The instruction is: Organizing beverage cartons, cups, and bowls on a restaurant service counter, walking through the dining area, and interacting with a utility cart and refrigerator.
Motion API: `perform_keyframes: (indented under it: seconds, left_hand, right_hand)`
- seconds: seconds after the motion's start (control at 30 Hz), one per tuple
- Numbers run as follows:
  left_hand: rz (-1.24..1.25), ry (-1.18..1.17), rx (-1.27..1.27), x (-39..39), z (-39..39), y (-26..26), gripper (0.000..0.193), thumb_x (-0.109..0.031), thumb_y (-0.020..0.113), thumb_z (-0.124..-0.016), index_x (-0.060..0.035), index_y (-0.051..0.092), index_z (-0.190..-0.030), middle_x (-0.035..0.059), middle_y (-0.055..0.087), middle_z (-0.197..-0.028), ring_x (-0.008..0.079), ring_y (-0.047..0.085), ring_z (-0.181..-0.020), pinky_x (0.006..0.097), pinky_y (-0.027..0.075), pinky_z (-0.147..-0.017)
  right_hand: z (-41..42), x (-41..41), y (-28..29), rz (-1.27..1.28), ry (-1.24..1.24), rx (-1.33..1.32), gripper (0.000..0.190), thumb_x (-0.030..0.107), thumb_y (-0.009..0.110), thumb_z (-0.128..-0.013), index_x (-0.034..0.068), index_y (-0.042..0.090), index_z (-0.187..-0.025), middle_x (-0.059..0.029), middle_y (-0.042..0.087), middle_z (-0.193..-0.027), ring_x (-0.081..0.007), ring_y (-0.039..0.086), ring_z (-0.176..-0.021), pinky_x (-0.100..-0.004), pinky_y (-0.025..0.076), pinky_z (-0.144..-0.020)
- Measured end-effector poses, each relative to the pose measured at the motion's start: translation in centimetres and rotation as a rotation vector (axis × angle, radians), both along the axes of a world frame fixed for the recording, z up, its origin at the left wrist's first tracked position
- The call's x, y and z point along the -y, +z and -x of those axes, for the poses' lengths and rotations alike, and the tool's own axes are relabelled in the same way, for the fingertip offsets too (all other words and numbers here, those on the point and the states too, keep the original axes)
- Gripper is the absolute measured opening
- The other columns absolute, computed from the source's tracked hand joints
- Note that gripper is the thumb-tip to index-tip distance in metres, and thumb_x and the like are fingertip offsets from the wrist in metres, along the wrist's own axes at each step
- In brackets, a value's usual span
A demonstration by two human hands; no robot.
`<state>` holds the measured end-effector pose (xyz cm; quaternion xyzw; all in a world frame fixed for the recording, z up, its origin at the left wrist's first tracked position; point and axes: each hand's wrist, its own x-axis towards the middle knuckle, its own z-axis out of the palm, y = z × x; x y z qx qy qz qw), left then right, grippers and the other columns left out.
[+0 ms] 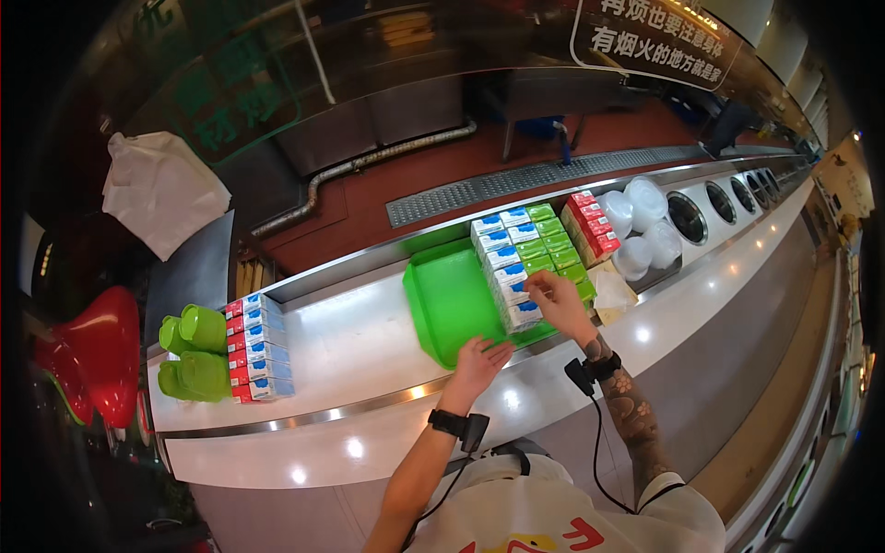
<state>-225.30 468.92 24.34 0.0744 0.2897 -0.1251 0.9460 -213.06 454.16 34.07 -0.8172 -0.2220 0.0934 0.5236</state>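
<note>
A bright green plastic tray (453, 294) lies on the white counter in front of me. On its right part stand rows of small drink cartons: white and blue cartons (506, 266) on the left, green cartons (550, 238) beside them. My left hand (477, 370) is at the tray's near edge, palm turned up, fingers extended, holding nothing. Over the near end of the cartons is my right hand (559, 304), its fingers bent close to a white and blue carton. Whether those fingertips touch or grip it is unclear.
Red cartons (591, 228) and stacked clear plastic bowls (644, 221) stand right of the tray. Round openings (686, 218) line the counter beyond. Toward the left are another carton block (259, 349) and green plastic containers (197, 352). A metal ledge (346, 413) runs along the front.
</note>
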Motion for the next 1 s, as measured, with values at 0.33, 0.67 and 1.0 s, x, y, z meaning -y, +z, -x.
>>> perform_keyframes:
  seconds: [0.33, 0.67, 1.0]
  left_hand:
    - [0.002, 0.286, 0.135, 5.9, -3.6, 1.7, 0.049, -0.023, 0.046, -0.085, 0.0047, 0.028, -0.121, 0.0292, 0.035, -0.121, 0.0395, 0.039, -0.114, 0.0482, 0.030, -0.102]
    - [0.035, 0.436, 0.055, 6.0, -5.4, 2.2, 0.055, -0.020, 0.042, -0.084, 0.0010, 0.014, -0.126, 0.0249, 0.030, -0.126, 0.0424, 0.032, -0.117, 0.0636, 0.023, -0.098]
    - [-0.004, 0.385, 0.173, 3.7, -3.2, 1.7, 0.041, -0.015, 0.045, -0.079, 0.0055, 0.034, -0.113, 0.0253, 0.036, -0.121, 0.0442, 0.033, -0.116, 0.0616, 0.027, -0.098]
  right_hand:
    - [-15.1, -6.5, -2.3, 0.333, 0.442, 0.671, 0.020, 0.012, 0.048, -0.082, 0.002, 0.054, -0.098, -0.0146, 0.052, -0.101, -0.0319, 0.047, -0.101, -0.0419, 0.040, -0.083]
    - [-15.7, -11.1, 0.1, 0.864, 0.525, 0.363, 0.035, 0.027, 0.060, -0.076, 0.006, 0.058, -0.104, -0.0128, 0.059, -0.105, -0.0310, 0.052, -0.102, -0.0560, 0.033, -0.083]
    - [-13.7, -13.2, -0.6, 0.865, 0.551, 0.403, 0.033, 0.028, 0.063, -0.076, 0.004, 0.059, -0.098, -0.0186, 0.060, -0.096, -0.0363, 0.051, -0.103, -0.0526, 0.027, -0.088]
